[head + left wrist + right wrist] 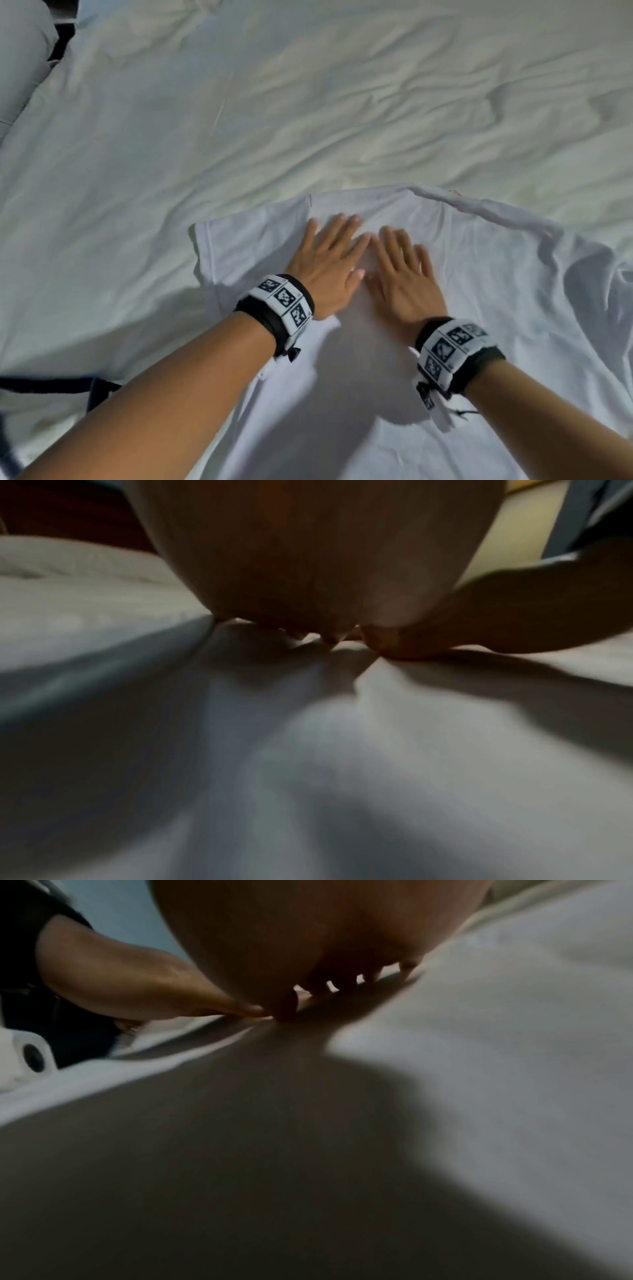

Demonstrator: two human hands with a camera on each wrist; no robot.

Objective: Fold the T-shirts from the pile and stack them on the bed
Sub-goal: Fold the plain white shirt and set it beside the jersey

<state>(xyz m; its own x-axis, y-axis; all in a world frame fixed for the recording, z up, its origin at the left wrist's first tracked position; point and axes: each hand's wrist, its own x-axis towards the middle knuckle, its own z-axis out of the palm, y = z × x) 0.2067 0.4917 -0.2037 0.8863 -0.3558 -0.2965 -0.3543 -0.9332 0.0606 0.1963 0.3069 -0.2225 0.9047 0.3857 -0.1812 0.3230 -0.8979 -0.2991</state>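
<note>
Pressing white T-shirt (445, 274) flat on bed sheet (239, 120), likely to push out bumps before first fold. Pillow (20, 58) sits far off at 10 o'clock, out of way. Left sleeve (239, 246) lies smooth at 9 o'clock of left hand (329, 263). Left hand spread, palm down, fingers straight, holding nothing. Right hand (404, 277) just beside it, same way, fingertips nearly meeting at 12 o'clock, near collar. Shirt at 3 o'clock looks bunched and wrinkly. Needs smoothing there, I think.

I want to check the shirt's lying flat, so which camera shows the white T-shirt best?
The head view: the whole T-shirt is spread out on the bed. Both wrist views show only blurred, shadowed cloth.
</note>
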